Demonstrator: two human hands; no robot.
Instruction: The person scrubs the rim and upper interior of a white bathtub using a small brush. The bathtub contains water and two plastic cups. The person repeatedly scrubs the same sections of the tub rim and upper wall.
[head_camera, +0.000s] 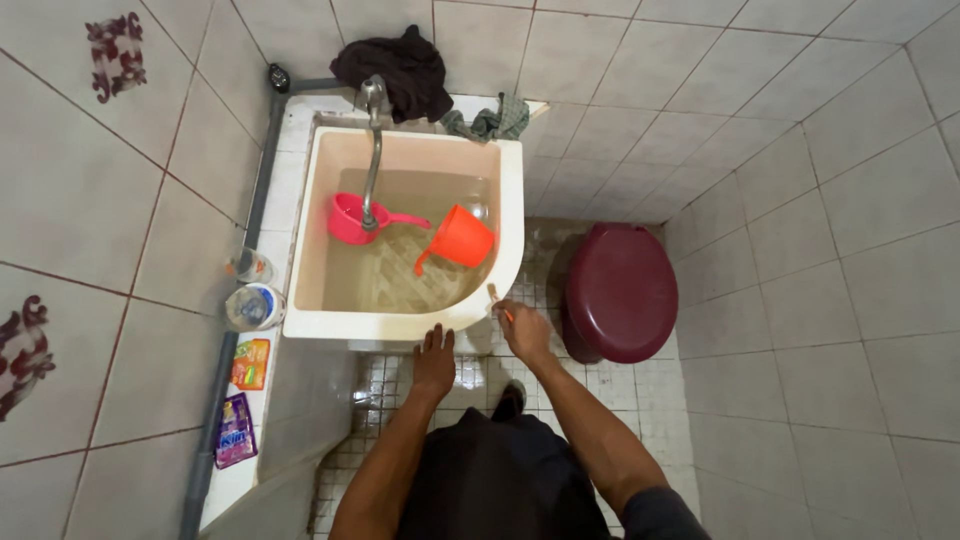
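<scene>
Gripping: your right hand (524, 330) is closing around a small brush with an orange handle (497, 301), bristle end pointing up, right at the curved front rim of the water tub (400, 322). Your left hand (435, 362) is lying flat and open, holding nothing, fingertips just touching the tub's outer wall below the rim.

Risks, as I'm judging them:
- You're pinching a thin handle with fingers near water; a wet handle is likely slipping, and the brush would be dropping into the tub or onto the floor (470, 385).
- You're leaning over small mosaic floor tiles that are looking wet and glossy, so footing is probably getting slick.
- The steel tap (372, 150) is hanging over the basin; I can't tell whether it's running.

Materials and shapes:
- The tub is looking like cream moulded plastic or fibreglass, quarter-round, smooth walls, patterned bottom showing through murky water.
- Two plastic dippers are floating: a pink scoop (352, 218) under the tap, an orange scoop (460, 238) tipping on its side.
- The maroon toilet lid (620, 290) is sitting closed, glossy, oval, just beside your right hand.
- Glazed pale wall tiles all round; dark cloth (400, 65) and a green rag (495, 120) are draping on the back ledge; soft sachets (245, 400) and bottles (255, 295) are sitting on the left ledge.
</scene>
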